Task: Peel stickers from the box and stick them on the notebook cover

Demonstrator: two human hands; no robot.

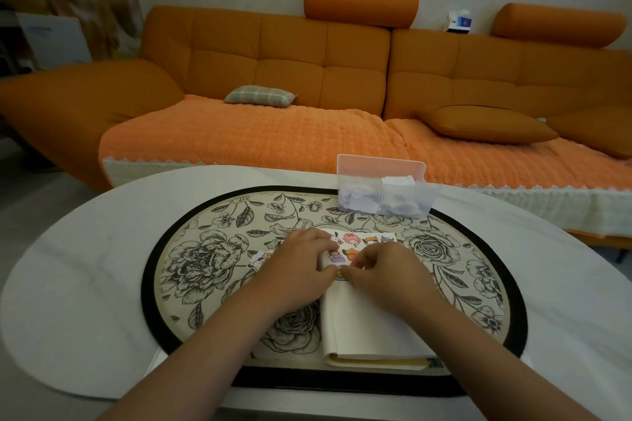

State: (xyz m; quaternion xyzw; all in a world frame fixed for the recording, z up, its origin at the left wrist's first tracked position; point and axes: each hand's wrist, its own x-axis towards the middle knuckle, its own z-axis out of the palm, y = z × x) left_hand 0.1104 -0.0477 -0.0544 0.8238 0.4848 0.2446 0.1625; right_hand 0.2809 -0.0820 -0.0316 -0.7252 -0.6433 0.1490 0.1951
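Observation:
A cream notebook lies closed on the floral mat, with several cartoon stickers along the far part of its cover. My left hand rests on the cover's left edge. My right hand sits beside it, and the fingertips of both meet on a small sticker pressed against the cover. A clear plastic box holding white sticker pieces stands at the mat's far edge, apart from both hands. Another sticker lies on the mat left of my left hand.
The floral oval mat with a black rim lies on a white table. An orange sofa with cushions stands behind the table.

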